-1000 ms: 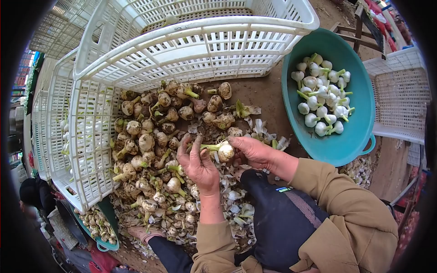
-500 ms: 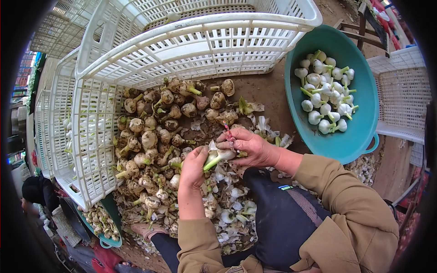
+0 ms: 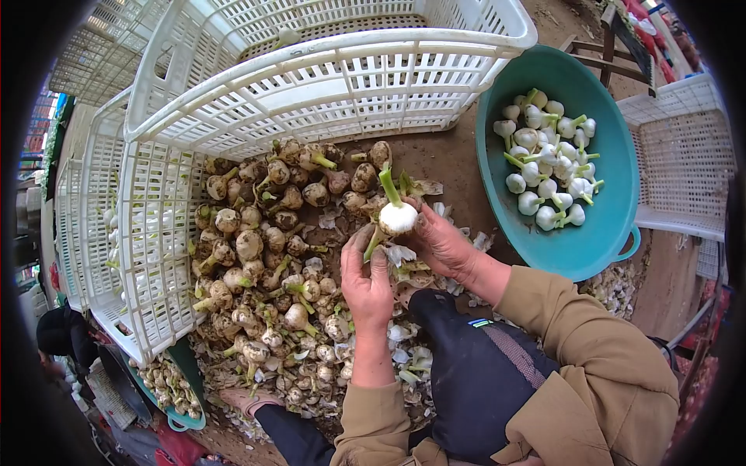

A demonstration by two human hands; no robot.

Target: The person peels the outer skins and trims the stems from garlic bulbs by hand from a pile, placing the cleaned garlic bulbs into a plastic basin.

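Observation:
A peeled white garlic bulb (image 3: pixel 398 218), its green stem pointing up, is held by my right hand (image 3: pixel 441 242), whose fingers are partly hidden behind it. Just to the left, my left hand (image 3: pixel 368 283) closes its thumb and fingers round a second garlic bulb; its greenish stem (image 3: pixel 374 244) shows between them, while most of the bulb is hidden. Loose white skin hangs below the two bulbs. Under and left of my hands lies a heap of soil-stained, unpeeled garlic (image 3: pixel 249 245).
A teal basin (image 3: pixel 559 260) with peeled bulbs stands to the right. White slatted crates (image 3: pixel 326 89) border the heap at the back and left. Another white crate (image 3: pixel 676 155) is at far right. Garlic skins (image 3: pixel 408 349) litter the ground. A dark-clothed person (image 3: pixel 66 330) is at far left.
The peeled bulb has turned stem-up and moved slightly up and right, held by my right hand. My left hand has shifted right, with another stem in it. The red-and-white item at my right fingers is hidden now.

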